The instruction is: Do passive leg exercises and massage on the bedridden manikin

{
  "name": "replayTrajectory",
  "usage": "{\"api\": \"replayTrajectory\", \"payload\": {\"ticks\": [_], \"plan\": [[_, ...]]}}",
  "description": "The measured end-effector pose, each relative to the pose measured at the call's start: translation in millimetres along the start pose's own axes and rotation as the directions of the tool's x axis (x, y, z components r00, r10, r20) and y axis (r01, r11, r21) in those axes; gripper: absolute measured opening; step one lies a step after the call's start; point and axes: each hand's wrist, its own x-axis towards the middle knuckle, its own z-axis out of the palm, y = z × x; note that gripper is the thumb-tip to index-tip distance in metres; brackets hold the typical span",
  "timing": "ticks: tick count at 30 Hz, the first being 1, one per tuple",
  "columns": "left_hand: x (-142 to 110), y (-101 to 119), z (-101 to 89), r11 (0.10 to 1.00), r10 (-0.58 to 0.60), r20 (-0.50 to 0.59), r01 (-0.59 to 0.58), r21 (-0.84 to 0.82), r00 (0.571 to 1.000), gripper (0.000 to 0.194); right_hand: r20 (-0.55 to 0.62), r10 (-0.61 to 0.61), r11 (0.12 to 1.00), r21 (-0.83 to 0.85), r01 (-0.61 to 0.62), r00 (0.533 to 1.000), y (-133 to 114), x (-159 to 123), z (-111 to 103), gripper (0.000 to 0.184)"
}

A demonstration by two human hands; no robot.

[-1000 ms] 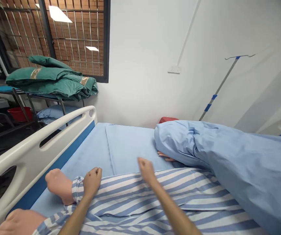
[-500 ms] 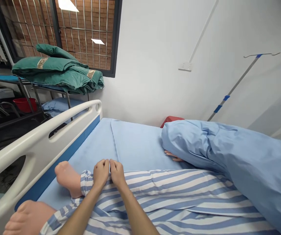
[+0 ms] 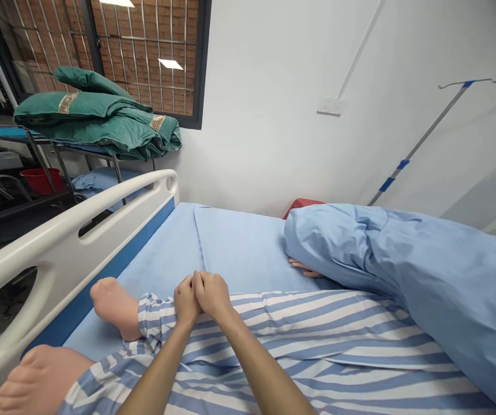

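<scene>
A figure in blue-and-white striped trousers lies on a hospital bed, bare feet pointing toward the white side rail. My left hand and my right hand sit side by side, touching, fingers curled and pinching the striped cloth near the far leg's cuff. A light blue quilt is bunched over the right side of the bed. Fingers of another hand peek out from under its edge.
The blue bed sheet runs to the white wall. A red object shows behind the quilt. Green folded blankets lie on a metal rack at left, with a red basin below. An IV pole leans at right.
My right hand swung left from mid-leg to meet my left hand; both now grip the striped cloth together near the cuff. The view shifted slightly.
</scene>
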Motion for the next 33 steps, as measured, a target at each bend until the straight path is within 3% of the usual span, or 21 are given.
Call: {"api": "replayTrajectory", "payload": {"ticks": [2, 5, 9, 13, 16, 19, 23, 26, 30, 33], "plan": [[-1.9, 2.1, 0.4, 0.998, 0.000, 0.024, -0.001, 0.057, 1.000, 0.032, 0.015, -0.032, 0.996, -0.084, 0.033, 0.999, 5.5, -3.4, -6.3, 0.042], [-2.8, 5.2, 1.8, 0.992, 0.003, 0.036, -0.007, 0.122, 0.999, 0.034, -0.025, 0.029, 0.999, -0.023, -0.029, 0.999, 18.5, -8.3, -3.1, 0.044], [-1.9, 19.7, 7.7, 0.992, 0.004, 0.082, -0.015, 0.129, 0.997, 0.034, -0.098, 0.087, 0.973, 0.221, -0.063, 0.991, 31.9, -8.5, 3.1, 0.044], [-6.5, 39.6, 23.1, 1.000, -0.023, 0.040, 0.023, -0.006, 0.999, 0.033, -0.136, 0.182, 0.840, 0.536, -0.082, 0.974, 39.1, -3.8, -1.0, 0.041], [-13.4, 41.2, 34.4, 0.999, -0.050, 0.010, 0.051, -0.019, 0.999, 0.032, -0.118, 0.247, 0.773, 0.623, -0.122, 0.962, 42.4, -0.4, -3.2, 0.041], [-17.8, 34.5, 39.0, 0.998, -0.046, 0.001, 0.046, 0.040, 0.999, 0.032, -0.097, 0.259, 0.814, 0.557, -0.163, 0.961, 41.8, 1.5, -8.2, 0.042], [-19.4, 30.9, 38.4, 0.997, -0.026, 0.023, 0.024, 0.073, 0.999, 0.033, -0.060, 0.109, 0.984, 0.151, -0.099, 0.992, 39.4, -0.8, -26.5, 0.042], [-20.1, 32.7, 37.2, 0.992, -0.019, 0.045, 0.013, 0.124, 0.999, 0.033, -0.053, 0.032, 0.999, -0.026, -0.033, 0.998, 43.6, -6.6, -36.3, 0.040], [-18.6, 40.0, 39.3, 0.988, -0.008, 0.071, -0.003, 0.155, 0.997, 0.033, -0.111, 0.089, 0.991, 0.106, -0.077, 0.990, 56.5, -12.3, -33.5, 0.044], [-17.1, 52.9, 48.1, 0.998, -0.014, 0.100, 0.008, 0.058, 0.995, 0.033, -0.168, 0.147, 0.945, 0.316, -0.088, 0.975, 65.4, -11.2, -29.9, 0.043]]}}
